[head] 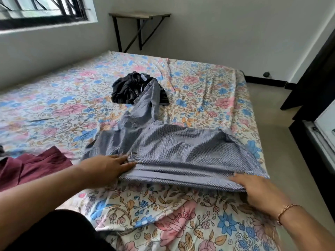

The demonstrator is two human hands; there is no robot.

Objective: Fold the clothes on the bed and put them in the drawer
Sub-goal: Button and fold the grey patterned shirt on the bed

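Bare floral bed (208, 84) right of black garment (126, 91); maroon garment (36, 165) blocks left.

Maroon garment (34, 165) was cut off by the left edge, with a grey scrap (1, 151) above it too small to tell. Right hand (257, 191) fingertips were hidden under the blue cloth (172, 153). Left hand (107, 167) was motion-blurred. Drawer (324, 131) ran off the right edge. Bed (54, 98) was cropped left and bottom. Black garment (130, 89) was partly covered by the blue cloth.
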